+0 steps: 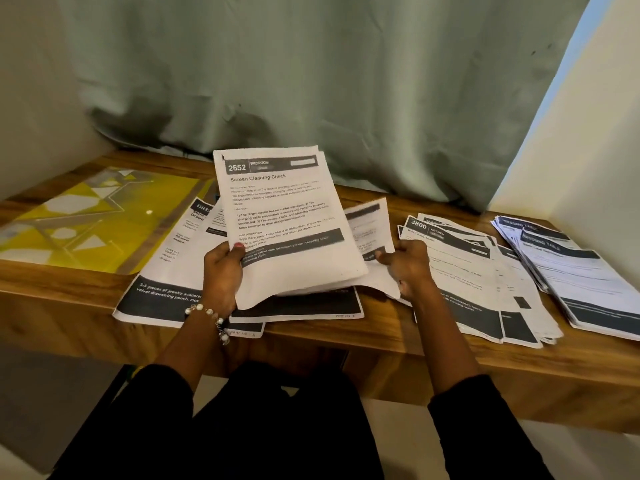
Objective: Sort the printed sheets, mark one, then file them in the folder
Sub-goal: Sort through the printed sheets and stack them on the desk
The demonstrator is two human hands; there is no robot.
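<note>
- The left hand (pixel 221 271) grips a raised sheaf of printed sheets (pixel 284 220) by its lower left corner, thumb on the front, fingers closed behind; a beaded bracelet (pixel 211 320) circles that wrist.
- The top page of the sheaf reads "2652 Bedroom, Screen Cleaning Check", and it tilts up off the wooden table (pixel 398 344).
- The right hand (pixel 407 265) pinches the lower edge of a single loose sheet (pixel 370 233) that sticks out just right of the sheaf, fingers closed on the paper.
- Under the sheaf, more printed pages (pixel 166 271) lie flat and fanned on the table.
- Right of the sheaf sits a pile headed "3800 Kitchen" (pixel 478 275), and beyond it another pile headed "Dressing Table" (pixel 581 275) near the table's right end.
- Left of the sheaf, a yellow patterned plastic folder (pixel 86 220) lies flat on the table.
- A pale green curtain (pixel 311 71) hangs behind the table.
</note>
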